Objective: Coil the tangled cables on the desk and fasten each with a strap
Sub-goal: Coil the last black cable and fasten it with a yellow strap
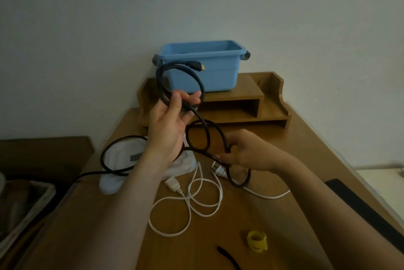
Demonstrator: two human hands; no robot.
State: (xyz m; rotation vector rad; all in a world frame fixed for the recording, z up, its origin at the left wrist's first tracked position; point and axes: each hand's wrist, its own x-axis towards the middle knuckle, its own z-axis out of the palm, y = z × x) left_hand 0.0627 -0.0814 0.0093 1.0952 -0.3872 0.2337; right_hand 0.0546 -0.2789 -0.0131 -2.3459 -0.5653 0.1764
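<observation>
**Head view: coiling the black cable, no strap yet applied**

Head view of the coiling step. The left hand is raised above the desk, thumb and fingers curled round several finished turns of the black cable. The cable's connector projects from the top of the bundle, in front of the blue bin. The right hand, lower and nearer the desk, pinches the same cable where it crosses itself, forming a fresh loop between the two hands. Beyond the hands, the cable rings a white object and drops over the desk's left edge, so a good length appears uncoiled.

The next move probably calls for carrying the new loop up onto the held turns while the left-hand grip stays firm, then drawing in the trailing slack. Strapping comes only after that. A yellow strap and a black strap lie loose on the near desk, well apart from both hands. The white cable sprawls uncoiled below the forearms, untouched.

Containers: the blue bin stands on a wooden shelf riser against the wall. Its interior is mostly hidden by the near wall, so its contents cannot be told. A pale-rimmed basket sits beside the desk at the left edge, its contents too dark to identify.
</observation>
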